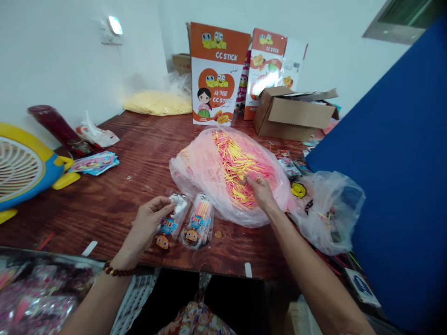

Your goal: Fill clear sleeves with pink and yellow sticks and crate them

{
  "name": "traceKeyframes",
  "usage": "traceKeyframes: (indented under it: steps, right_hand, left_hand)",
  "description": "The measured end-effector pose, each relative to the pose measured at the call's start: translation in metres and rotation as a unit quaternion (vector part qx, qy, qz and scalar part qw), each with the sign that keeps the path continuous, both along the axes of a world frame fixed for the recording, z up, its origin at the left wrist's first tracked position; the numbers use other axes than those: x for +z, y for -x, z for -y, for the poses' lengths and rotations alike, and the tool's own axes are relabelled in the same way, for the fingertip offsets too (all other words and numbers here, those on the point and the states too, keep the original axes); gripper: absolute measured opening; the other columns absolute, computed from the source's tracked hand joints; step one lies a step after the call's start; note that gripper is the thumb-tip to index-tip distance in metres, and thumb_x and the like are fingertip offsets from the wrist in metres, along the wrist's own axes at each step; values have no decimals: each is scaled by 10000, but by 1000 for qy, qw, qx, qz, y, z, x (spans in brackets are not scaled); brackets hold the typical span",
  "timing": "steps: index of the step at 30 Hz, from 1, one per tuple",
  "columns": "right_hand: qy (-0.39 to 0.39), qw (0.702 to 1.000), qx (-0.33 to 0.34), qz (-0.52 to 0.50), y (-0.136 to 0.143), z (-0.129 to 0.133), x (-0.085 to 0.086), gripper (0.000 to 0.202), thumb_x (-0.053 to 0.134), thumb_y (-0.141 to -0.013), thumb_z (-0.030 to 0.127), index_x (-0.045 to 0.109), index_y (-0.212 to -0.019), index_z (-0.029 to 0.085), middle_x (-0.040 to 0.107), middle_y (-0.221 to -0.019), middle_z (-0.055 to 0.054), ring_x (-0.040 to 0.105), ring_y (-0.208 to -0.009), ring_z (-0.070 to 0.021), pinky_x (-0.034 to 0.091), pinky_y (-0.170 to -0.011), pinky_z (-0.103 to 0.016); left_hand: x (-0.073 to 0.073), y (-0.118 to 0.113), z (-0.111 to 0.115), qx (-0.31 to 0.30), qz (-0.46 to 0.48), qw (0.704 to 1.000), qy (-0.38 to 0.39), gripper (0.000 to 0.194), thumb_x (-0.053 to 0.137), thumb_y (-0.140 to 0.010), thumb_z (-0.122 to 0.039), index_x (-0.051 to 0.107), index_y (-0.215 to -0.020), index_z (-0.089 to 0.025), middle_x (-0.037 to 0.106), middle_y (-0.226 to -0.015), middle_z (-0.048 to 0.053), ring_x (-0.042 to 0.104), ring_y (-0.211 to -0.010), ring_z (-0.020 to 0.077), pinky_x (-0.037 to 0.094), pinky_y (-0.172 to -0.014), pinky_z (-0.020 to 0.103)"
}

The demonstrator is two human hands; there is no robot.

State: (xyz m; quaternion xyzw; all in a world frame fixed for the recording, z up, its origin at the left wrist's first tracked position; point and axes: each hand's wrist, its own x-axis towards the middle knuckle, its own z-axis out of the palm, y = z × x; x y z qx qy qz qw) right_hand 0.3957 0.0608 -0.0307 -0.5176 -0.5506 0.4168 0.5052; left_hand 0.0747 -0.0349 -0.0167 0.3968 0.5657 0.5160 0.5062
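Note:
My left hand (152, 218) is closed, thumb and fingers pinching the upper part of a small clear printed packet (168, 226) that lies near the table's front edge. Beside it rests another clear packet (198, 221), with pink and yellow sticks showing inside. My right hand (259, 187) reaches into a large open plastic bag (200, 160) heaped with thin pink and yellow sticks (233, 160). Its fingers are curled together around some pink sticks at the right side of the heap; the fingertips are partly hidden.
Printed cartons (218, 74) and an open brown box (296, 114) stand at the back. A clear bag (328, 214) and a blue panel (391, 163) border the right. At left are a yellow-and-blue fan (31, 167) and printed sachets (94, 163). Pink packets (45, 298) lie below the edge.

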Motion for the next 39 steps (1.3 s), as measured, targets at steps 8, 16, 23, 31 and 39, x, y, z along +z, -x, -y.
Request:
traceKeyframes:
  steps: [8, 16, 23, 31, 39]
  right_hand:
    - [-56, 976, 204, 43, 79, 46, 53, 239, 573, -877, 440, 608, -853, 205, 658, -810, -27, 584, -729, -163, 464, -699, -301]
    - [-136, 910, 311, 238, 118, 57, 52, 238, 435, -963, 338, 516, -770, 224, 597, -743, -3, 532, -695, -160, 393, -639, -272]
    - [-78, 921, 326, 198, 119, 59, 47, 196, 501, -935, 316, 539, -762, 232, 592, -706, 18, 530, -661, -158, 407, -639, -283]
    - [21, 952, 146, -268, 137, 68, 54, 121, 596, -861, 355, 557, -900, 247, 650, -734, 24, 646, -710, -166, 540, -759, -343]
    - [6, 910, 104, -401, 158, 79, 65, 115, 657, -825, 308, 582, -886, 245, 667, -764, 40, 690, -820, -160, 549, -864, -358]
  left_hand:
    - [7, -28, 1, -106, -39, 994, -7, 297, 751, -668, -418, 630, -667, -147, 546, -594, -35, 447, -535, 83, 349, -501, 200]
    - [3, -17, 8, -141, -59, 988, 16, 253, 728, -666, -379, 653, -626, -141, 583, -582, -19, 458, -538, 92, 356, -537, 220]
    - [-12, -8, 18, -183, -66, 981, 2, 342, 678, -771, -448, 625, -621, -145, 514, -550, -38, 396, -514, 77, 305, -507, 208]
    - [-16, -14, 22, -165, -55, 982, -67, 301, 660, -808, -425, 678, -690, -149, 587, -627, -13, 477, -597, 106, 386, -580, 215]
    - [-14, -16, 23, -159, -110, 971, -138, 265, 607, -870, -367, 693, -738, -155, 615, -666, -4, 515, -642, 122, 414, -633, 222]
